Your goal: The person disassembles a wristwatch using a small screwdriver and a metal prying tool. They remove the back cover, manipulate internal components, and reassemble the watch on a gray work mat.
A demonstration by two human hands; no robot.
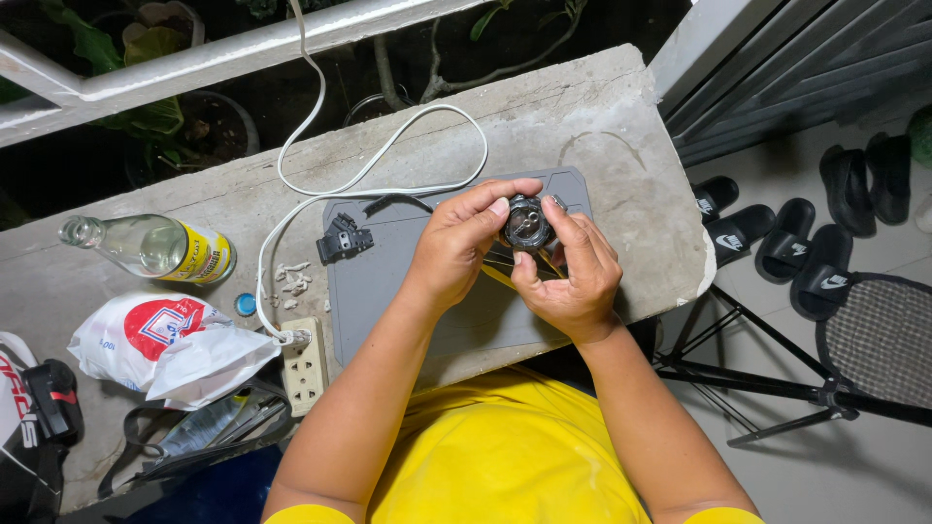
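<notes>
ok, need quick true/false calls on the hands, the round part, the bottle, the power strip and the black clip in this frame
1. Both hands, left and right, hold the small round black and metal part. True.
2. The clear glass bottle with the yellow label stands upright. False: it lies on its side on the grey concrete ledge.
3. The white cable runs to the cream power strip. True.
4. The small black plastic clip is pinched in the left hand. False: it lies apart, at the left edge of the grey rubber mat.
5. The white and red plastic bag lies right of the mat. False: left.
</notes>
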